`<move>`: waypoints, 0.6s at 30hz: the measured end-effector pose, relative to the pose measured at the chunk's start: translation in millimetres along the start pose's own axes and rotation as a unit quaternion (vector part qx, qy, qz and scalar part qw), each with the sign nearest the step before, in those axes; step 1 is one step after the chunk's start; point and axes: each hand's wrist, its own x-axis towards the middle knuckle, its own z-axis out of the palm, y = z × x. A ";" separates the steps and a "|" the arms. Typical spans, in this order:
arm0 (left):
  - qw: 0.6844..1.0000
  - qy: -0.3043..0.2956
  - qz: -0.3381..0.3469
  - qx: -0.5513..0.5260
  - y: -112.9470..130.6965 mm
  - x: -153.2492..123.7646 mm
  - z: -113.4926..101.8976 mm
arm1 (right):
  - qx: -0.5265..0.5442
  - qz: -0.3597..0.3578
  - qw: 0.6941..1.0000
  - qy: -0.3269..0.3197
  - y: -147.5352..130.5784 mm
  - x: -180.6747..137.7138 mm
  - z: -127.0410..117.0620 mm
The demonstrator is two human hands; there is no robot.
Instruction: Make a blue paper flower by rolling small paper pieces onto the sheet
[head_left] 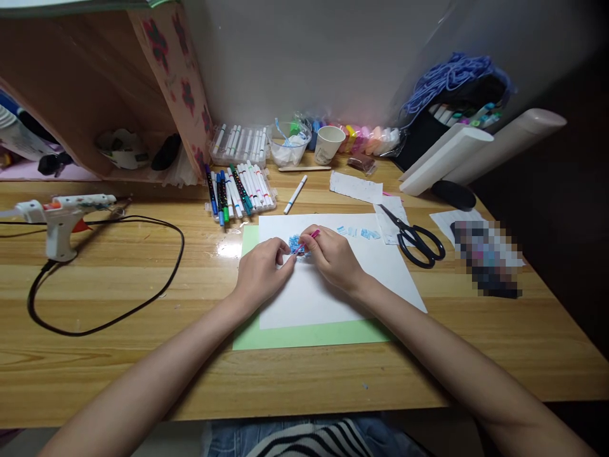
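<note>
A small blue, bumpy-textured piece (294, 242) lies over the white sheet of paper (314, 298), between my two hands. My left hand (264, 270) has its thumb and index finger closed at the left edge of this piece. In my right hand (335, 259) a thin pink stick-like tool (314, 235) is pinched, its tip pointing down-left at the blue piece near my left thumb. Something small and dark red shows under the tip, too small to name. Blue marker strokes (364, 233) run along the top of the sheet. Beneath it lies a green sheet (309, 336).
Black-handled scissors (416, 241) rest right of the paper beside paper scraps (356, 187). A white marker (295, 194), a tray of markers (242, 190), a paper cup (329, 145) and a plastic bowl (289, 146) stand behind. At left is a glue gun (61, 222) with a looping cord.
</note>
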 end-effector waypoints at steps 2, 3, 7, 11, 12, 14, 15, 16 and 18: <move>1.000 -0.001 0.002 -0.001 -0.3 0.1 -0.1 | -0.016 -0.017 1.000 0.002 1.1 -0.5 0.8; 1.000 0.000 0.003 -0.001 -0.5 0.1 -0.1 | -0.021 -0.023 1.000 0.004 1.9 -0.5 1.0; 1.000 0.002 0.005 -0.003 -0.9 0.3 -0.1 | -0.020 -0.040 0.999 0.025 5.0 1.3 1.9; 1.000 -0.002 0.002 -0.005 -0.7 0.1 -0.5 | -0.030 -0.059 0.996 0.053 6.7 6.1 5.0; 1.000 -0.003 -0.001 -0.006 -0.5 0.0 -0.9 | -0.037 -0.064 0.995 0.062 6.7 7.4 6.1; 1.000 -0.006 -0.003 -0.012 0.1 -0.2 -2.0 | -0.051 -0.071 0.993 0.085 6.5 9.8 8.4; 1.000 -0.009 -0.003 -0.015 0.4 -0.2 -2.7 | -0.057 -0.075 0.991 0.095 6.3 10.8 9.4; 1.000 -0.013 -0.003 -0.018 0.7 -0.1 -3.5 | -0.062 -0.077 0.990 0.102 6.0 11.5 10.4; 0.999 -0.021 -0.004 -0.024 1.3 0.2 -4.7 | -0.068 -0.077 0.989 0.109 5.6 12.0 11.9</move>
